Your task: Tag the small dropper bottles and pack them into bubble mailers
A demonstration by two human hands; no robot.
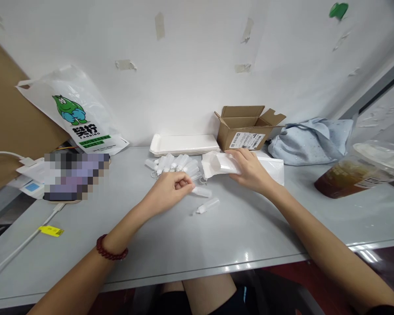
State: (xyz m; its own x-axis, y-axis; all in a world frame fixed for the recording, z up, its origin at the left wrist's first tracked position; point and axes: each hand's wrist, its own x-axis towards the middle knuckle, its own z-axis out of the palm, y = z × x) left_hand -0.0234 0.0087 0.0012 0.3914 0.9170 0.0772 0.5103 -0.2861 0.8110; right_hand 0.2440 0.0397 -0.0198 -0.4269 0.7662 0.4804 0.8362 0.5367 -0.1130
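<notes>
The left hand pinches one end of a small translucent squeeze bottle between thumb and fingers; the bottle's long axis runs sideways, its free end pointing right. Just beyond and to the right, the white mailer lies lengthwise across the desk, its opening facing left. The right hand, nearer the mailer, grips it from above. A loose squeeze bottle lies slantwise on the near side of the pinched one.
</notes>
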